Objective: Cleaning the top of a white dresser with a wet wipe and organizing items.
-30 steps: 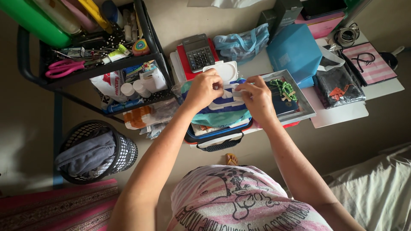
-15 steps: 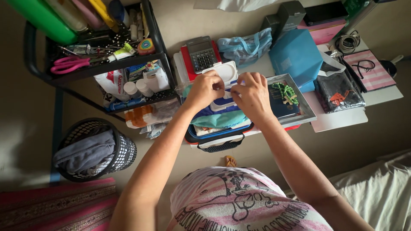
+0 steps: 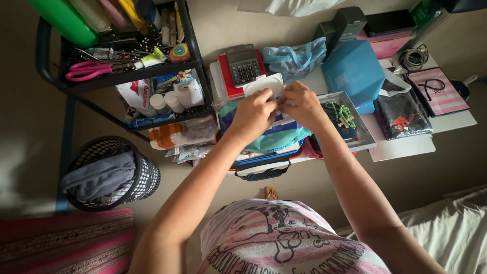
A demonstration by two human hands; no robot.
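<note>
A blue wipes pack with its white flip lid standing open lies on top of a stuffed bag at the edge of a low white table. My left hand rests on the pack just below the lid, fingers curled. My right hand meets it from the right. The fingertips of both hands pinch together at the pack's opening, which they hide. I cannot tell whether a wipe is between them.
A black rack on the left holds pink scissors and bottles. Behind the pack are a calculator, a blue box and a grey tray with green beads. A mesh basket of grey cloth stands lower left.
Both hands have drawn closer together over the pack's opening and shifted slightly up and right. The white piece seen between the fingers earlier is now covered.
</note>
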